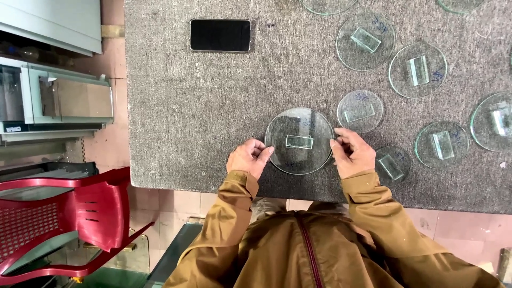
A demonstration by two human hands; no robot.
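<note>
A round clear glass disc (299, 124) with a small rectangular glass piece (299, 141) on its middle lies on the grey felt table top (202, 106). My left hand (248, 157) touches the disc's left edge with its fingertips. My right hand (352, 152) pinches the disc's right edge. Both arms wear brown sleeves.
Several more glass discs, each with a small glass block, lie to the right, such as a small disc (360, 111), another small disc (392, 164) and a large disc (417, 70). A black phone (220, 36) lies at the back. A red plastic chair (58, 224) stands at the left.
</note>
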